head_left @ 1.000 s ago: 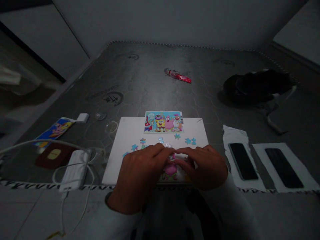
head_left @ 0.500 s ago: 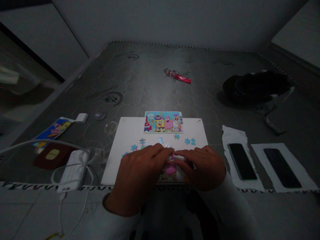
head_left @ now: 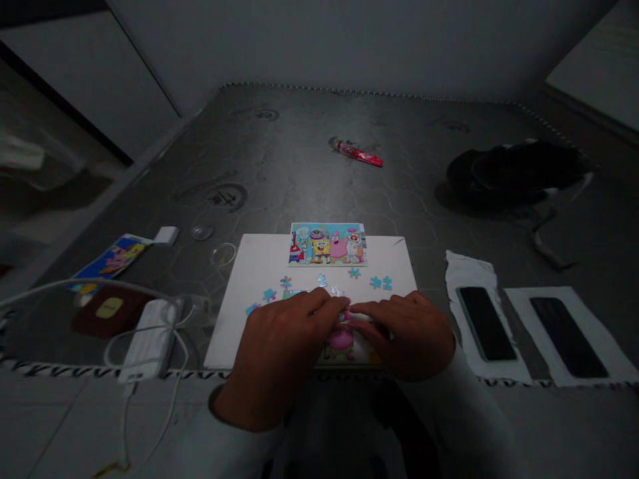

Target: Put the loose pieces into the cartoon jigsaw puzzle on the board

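Note:
My left hand [head_left: 279, 346] and my right hand [head_left: 407, 332] rest side by side on a partly built cartoon jigsaw [head_left: 342, 342] at the near edge of a white board [head_left: 249, 266]. The fingertips of both hands meet and pinch together over the puzzle's top edge; what they grip is hidden. Several loose blue puzzle pieces [head_left: 379, 282] lie on the board just beyond my fingers. A small colour reference picture [head_left: 327, 243] lies at the board's far edge.
A grey mattress [head_left: 299, 166] carries everything. At left are a white power bank with cables [head_left: 150, 339], a dark wallet [head_left: 107, 309], a cartoon card [head_left: 112, 259]. At right two phones [head_left: 486, 322] lie on white paper. A red tube [head_left: 359, 153] and dark clothing [head_left: 509, 169] lie farther back.

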A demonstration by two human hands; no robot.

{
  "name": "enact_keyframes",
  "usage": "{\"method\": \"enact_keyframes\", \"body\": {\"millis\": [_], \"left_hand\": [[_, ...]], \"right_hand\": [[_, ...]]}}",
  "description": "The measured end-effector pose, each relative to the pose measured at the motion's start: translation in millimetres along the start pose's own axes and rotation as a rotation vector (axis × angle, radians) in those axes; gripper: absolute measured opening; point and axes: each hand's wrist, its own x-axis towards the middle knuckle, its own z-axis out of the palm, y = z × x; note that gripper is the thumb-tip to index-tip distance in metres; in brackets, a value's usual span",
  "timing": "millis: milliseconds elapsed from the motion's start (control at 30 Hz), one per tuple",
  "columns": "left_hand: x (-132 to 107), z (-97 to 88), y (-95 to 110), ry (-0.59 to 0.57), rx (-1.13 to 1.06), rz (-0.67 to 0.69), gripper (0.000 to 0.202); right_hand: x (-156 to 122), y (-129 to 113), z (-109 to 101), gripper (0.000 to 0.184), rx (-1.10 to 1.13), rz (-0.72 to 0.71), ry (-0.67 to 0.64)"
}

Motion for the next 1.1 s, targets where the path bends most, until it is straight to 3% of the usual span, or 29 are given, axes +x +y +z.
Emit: {"method": "enact_keyframes", "body": {"millis": [267, 633, 1100], "left_hand": [[-0.2, -3.9, 0.1, -0.024, -0.007, -0.005, 0.026], [-2.4, -1.5, -1.2, 0.027, -0.026, -0.005, 0.027], [-0.3, -5.3, -0.5, 0.009, -0.034, -0.002, 0.025]], "right_hand": [[0.8, 3.9, -2.0, 0.026, -0.019, -0.067, -0.033], [-0.4, 4.5, -0.8, 0.023, -0.014, -0.062, -0.077], [0.3, 6.7, -1.3, 0.022, 0.02, -0.093, -0.068]]}}
